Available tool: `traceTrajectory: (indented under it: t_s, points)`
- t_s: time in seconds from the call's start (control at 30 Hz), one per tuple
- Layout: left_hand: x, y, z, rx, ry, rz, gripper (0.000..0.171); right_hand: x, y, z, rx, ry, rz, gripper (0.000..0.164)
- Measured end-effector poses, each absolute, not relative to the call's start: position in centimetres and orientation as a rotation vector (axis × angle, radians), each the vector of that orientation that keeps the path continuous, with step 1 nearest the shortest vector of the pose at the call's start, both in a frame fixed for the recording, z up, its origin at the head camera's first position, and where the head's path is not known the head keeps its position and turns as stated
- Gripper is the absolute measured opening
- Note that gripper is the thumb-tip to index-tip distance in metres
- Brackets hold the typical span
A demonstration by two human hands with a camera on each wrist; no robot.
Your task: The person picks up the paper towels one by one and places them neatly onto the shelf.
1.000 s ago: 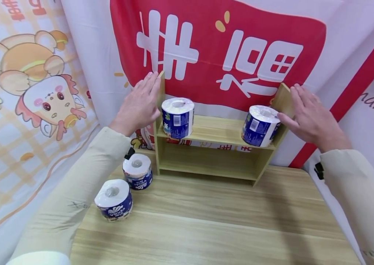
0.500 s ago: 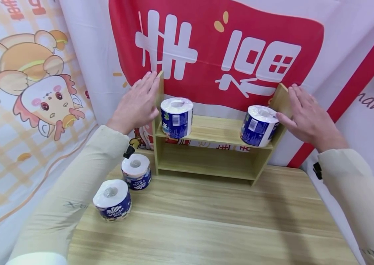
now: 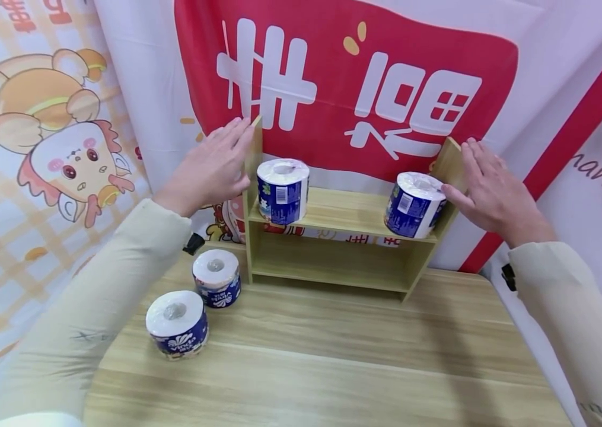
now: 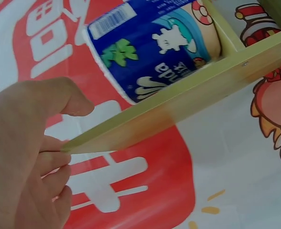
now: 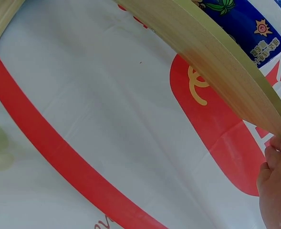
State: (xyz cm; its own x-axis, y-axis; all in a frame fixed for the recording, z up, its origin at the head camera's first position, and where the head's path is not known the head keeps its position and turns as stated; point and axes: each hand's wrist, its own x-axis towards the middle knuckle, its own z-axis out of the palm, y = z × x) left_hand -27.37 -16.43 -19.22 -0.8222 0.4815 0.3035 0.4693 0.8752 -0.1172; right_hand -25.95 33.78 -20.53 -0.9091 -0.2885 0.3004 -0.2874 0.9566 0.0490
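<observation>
A small wooden shelf (image 3: 344,209) stands at the table's back. On its upper board sit two wrapped toilet rolls, one at the left end (image 3: 281,198) and one at the right end (image 3: 411,213). My left hand (image 3: 201,169) touches the top of the left side panel (image 4: 130,131), thumb (image 4: 78,101) toward the inner side, fingers fairly straight in the head view. My right hand (image 3: 500,193) is at the top of the right side panel (image 5: 216,81), fingers stretched along its outside and thumb across its front near the right roll. The right wrist view cuts off most of that hand.
Two more toilet rolls stand on the table (image 3: 333,367) left of the shelf: a rear one (image 3: 219,292) and a front one (image 3: 179,335), below my left forearm. A red and white printed cloth (image 3: 327,136) hangs close behind the shelf. The shelf's lower compartment (image 3: 333,261) faces me.
My left wrist and forearm have shifted a little left, with the fingertips still at the left panel. The right hand, shelf and rolls keep their places; the head view drifts slightly.
</observation>
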Motion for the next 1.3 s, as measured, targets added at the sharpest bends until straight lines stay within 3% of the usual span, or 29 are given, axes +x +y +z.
traceTrajectory:
  t_s: [0.5, 1.0, 1.3]
  points:
    - [-21.4, -19.5, -17.8, -0.768, -2.881, 0.044, 0.084, -25.9, 33.9, -20.4, 0.428, -2.819, -0.028, 0.097]
    - [-19.2, -23.3, -25.3, -0.813, -2.997, -0.133, 0.086, -26.1, 33.9, -20.4, 0.421, -2.828, 0.003, 0.098]
    - [-18.2, -25.0, -29.3, -0.876, -2.995, -0.175, 0.077, -26.2, 34.0, -20.4, 0.413, -2.829, 0.013, 0.098]
